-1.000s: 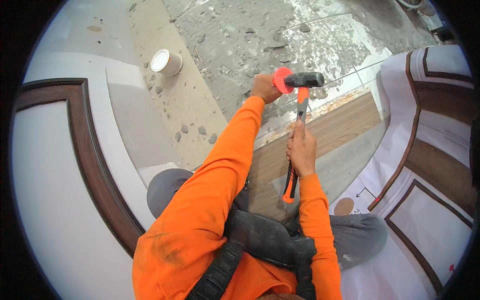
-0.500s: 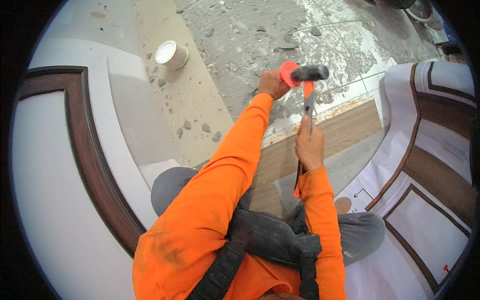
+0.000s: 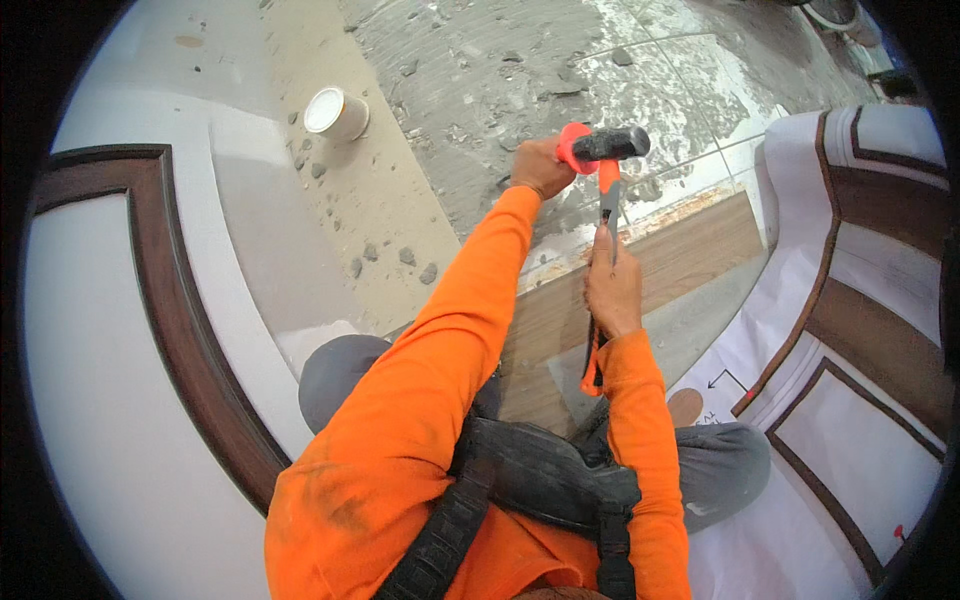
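My left hand (image 3: 540,166) is closed round a chisel under its round red hand guard (image 3: 573,149); the chisel's blade is hidden from view. In my right hand (image 3: 613,288) is a hammer, gripped partway along its grey, orange and black handle. The black hammer head (image 3: 624,142) appears right over the guard, at the chisel's top; whether they touch, I cannot tell. Beneath both hands lies a rough grey floor surface (image 3: 470,100) with broken, chipped patches, beside bared white tiles (image 3: 705,95).
A white tub with a lid (image 3: 337,114) stands on a beige strip among loose grey chips (image 3: 407,256). Wood-look planks (image 3: 690,250) lie in front of my knees. A brown-framed white panel (image 3: 190,300) rises at left; a printed white sheet (image 3: 800,240) covers the right.
The view has shifted slightly, so everything sits a little further left. Both hands keep their grips, and the hammer head remains over the chisel's guard.
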{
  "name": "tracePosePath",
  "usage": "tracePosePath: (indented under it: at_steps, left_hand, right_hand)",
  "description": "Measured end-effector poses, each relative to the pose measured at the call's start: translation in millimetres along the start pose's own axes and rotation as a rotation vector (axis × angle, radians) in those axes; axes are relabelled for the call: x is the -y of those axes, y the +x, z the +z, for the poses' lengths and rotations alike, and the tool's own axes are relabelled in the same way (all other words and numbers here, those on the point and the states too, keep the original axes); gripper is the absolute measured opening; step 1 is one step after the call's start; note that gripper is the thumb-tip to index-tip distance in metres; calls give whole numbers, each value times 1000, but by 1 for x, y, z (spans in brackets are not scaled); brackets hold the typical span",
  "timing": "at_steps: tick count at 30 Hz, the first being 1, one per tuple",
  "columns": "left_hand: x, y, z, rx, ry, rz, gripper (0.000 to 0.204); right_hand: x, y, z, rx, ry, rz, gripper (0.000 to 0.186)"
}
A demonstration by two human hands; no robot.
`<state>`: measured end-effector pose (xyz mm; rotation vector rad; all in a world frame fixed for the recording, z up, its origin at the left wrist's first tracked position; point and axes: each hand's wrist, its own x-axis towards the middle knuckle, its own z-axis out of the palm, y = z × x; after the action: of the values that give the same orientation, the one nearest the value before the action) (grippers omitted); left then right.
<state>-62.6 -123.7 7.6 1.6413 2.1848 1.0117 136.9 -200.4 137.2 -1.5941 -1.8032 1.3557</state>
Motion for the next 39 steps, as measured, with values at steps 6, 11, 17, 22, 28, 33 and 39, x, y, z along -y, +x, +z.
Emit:
tracePosePath:
  at_steps: [6,11,17,22,28,33,39]
  left_hand:
    - [3,-5,-5,44,25,-57,28]
    - [3,-5,-6,31,-2,-61,31]
    - [8,0,-3,19,37,-30,31]
    - [10,-9,-3,10,33,-53,29]
    - [17,-8,-9,-5,45,-14,24]
    - [7,-12,-11,38,60,-8,26]
    - [25,-13,-12,48,83,-21,25]
  right_hand:
    - [68,-19,-50,6,663,304,50]
    - [60,-2,-43,-314,717,22,50]
    - [13,-2,-8,67,357,233,50]
    - [63,-9,-54,-88,725,252,49]
    - [35,-10,-19,-314,550,-8,47]
    - [21,-7,-5,179,256,216,47]
    - [85,-18,-54,-98,836,75,48]
